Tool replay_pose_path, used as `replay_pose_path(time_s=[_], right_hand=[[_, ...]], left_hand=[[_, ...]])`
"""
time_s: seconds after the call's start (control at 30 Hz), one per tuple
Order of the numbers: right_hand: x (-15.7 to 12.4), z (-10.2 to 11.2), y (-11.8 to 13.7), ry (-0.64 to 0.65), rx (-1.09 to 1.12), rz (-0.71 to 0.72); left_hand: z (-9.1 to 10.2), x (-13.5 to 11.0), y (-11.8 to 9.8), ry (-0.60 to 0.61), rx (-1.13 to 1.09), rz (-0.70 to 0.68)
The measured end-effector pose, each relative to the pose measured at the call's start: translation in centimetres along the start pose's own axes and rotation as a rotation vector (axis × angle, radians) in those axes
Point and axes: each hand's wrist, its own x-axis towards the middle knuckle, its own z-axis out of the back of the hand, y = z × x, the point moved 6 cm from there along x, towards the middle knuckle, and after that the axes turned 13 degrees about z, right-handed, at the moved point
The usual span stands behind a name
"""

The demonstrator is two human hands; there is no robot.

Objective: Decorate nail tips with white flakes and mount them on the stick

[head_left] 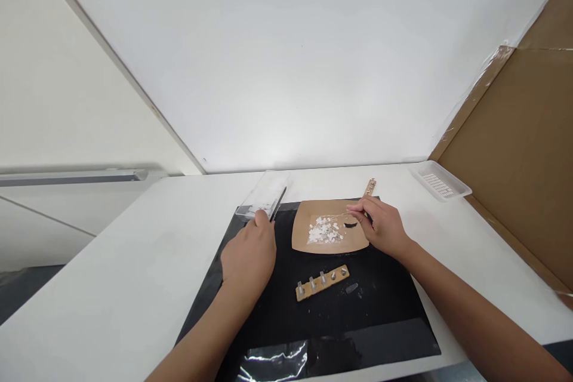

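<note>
My left hand (pixel 250 250) lies on the black mat (pixel 385 310), fingers curled on the near end of a clear plastic box (pixel 264 197) that reaches off the mat's far left corner. My right hand (pixel 380 224) is pinched over the right side of a tan square tray (pixel 304 236), beside a small dark piece (pixel 350 225); what the fingertips hold is too small to name. A pile of small white pieces (pixel 324 231) sits in the tray's middle.
A tan strip with several metal pegs (pixel 321 282) lies on the mat in front of the tray. Another tan strip (pixel 369 187) pokes out behind my right hand. A clear tray (pixel 441 181) stands far right by a cardboard wall (pixel 519 149).
</note>
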Motion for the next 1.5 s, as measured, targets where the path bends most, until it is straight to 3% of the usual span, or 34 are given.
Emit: replay_pose_path(time_s=[0.2, 0.4, 0.7, 0.93, 1.5], right_hand=[[0.0, 0.0, 0.1, -0.026, -0.006, -0.017], [0.2, 0.2, 0.8, -0.049, 0.011, -0.010], [0.0, -0.2, 1.8, -0.079, -0.032, 0.003], [-0.1, -0.2, 1.9, -0.133, -0.014, -0.055], [-0.4, -0.7, 1.4, -0.150, 0.044, -0.113]], left_hand=[[0.7, -0.6, -0.9, -0.146, -0.255, -0.023], [0.4, -1.8, -2.6, -0.095, -0.565, -0.276], [0.2, -3.8, -4.1, -0.074, -0.727, -0.498], [0.1, -4.1, -4.6, 0.043, -0.795, -0.522], [0.2, -4.6, -5.1, 0.069, -0.810, -0.578]])
